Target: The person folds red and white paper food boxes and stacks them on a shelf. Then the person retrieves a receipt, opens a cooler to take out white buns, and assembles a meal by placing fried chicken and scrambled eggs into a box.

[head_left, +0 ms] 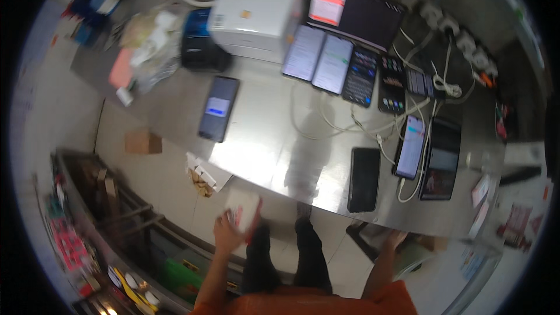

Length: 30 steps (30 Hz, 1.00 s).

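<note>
My left hand [226,234] is closed around a small white box with red sides [244,209], held over the floor in front of my legs, below the table's near edge. At the table's right front edge, my right hand [395,239] is low and blurred, and its fingers cannot be made out. A dark-edged seat or board [367,242] lies beside it. Nearest above on the metal table [262,146] is a black phone with a dark screen [364,179]. Farther left lies a phone with a lit pop-up [219,109].
A white label printer [256,14], a black-and-blue device [201,44] and a laptop [357,11] stand at the back. Several lit phones [332,64] lie among white cables [344,127]; a tablet [440,160] is at right. A cardboard box [143,142] sits on the floor, beside a shelf unit [134,221].
</note>
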Available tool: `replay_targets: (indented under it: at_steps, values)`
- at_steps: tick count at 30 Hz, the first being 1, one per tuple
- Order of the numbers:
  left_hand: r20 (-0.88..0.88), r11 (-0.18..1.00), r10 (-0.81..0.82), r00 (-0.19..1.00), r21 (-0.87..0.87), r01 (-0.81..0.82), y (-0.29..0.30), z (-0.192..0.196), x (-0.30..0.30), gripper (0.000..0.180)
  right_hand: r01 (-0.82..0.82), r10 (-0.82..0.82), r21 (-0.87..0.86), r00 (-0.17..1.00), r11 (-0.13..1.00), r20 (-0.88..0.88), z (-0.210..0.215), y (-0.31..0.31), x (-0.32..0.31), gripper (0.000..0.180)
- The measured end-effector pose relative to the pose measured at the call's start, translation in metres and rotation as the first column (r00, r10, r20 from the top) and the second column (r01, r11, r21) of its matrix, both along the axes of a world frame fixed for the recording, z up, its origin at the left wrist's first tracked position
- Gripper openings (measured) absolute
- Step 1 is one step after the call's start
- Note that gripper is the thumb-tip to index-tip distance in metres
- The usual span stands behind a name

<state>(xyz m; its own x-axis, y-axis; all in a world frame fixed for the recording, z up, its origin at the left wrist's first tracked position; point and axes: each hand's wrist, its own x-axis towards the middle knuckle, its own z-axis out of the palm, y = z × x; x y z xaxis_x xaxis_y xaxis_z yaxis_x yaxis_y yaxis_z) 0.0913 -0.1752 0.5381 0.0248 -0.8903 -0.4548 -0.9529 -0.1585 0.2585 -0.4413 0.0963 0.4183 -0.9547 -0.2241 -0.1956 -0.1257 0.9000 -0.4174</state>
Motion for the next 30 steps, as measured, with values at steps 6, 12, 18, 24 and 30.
replay_targets:
  at_steps: [6, 12, 18, 24, 30]
  values:
    - [0.179, 0.816, 0.507, 0.843, 0.217, -0.536, 0.192, 0.162, 0.106, 0.104, -0.791, 0.819, 0.29, 0.573, 0.54, 0.039, -0.018, 0.039, 0.17, 0.039]
    - [-0.33, 0.432, 0.88, 0.341, 0.26, -0.863, 0.228, 0.163, 0.218, 0.103, -0.876, 0.993, -0.481, -0.023, 0.036, 0.116, 0.125, -0.233, 0.46, 0.03]
    - [-0.478, 0.375, 0.837, 0.266, 0.147, -0.915, 0.346, 0.148, 0.313, 0.102, -0.691, 0.816, -0.623, -0.56, -0.366, 0.142, 0.267, -0.273, 0.798, 0.044]
    - [-0.626, 0.098, 0.78, -0.011, 0.139, -0.985, 0.354, 0.195, 0.377, 0.097, -0.617, 0.731, -0.668, -0.664, -0.415, 0.159, 0.28, -0.268, 1.065, 0.054]
    - [-0.679, 0.293, 0.718, 0.154, 0.094, -0.951, 0.353, 0.216, 0.466, 0.093, 0.432, -0.339, -0.354, -0.893, -0.83, -0.296, 0.385, -0.192, 1.112, 0.069]
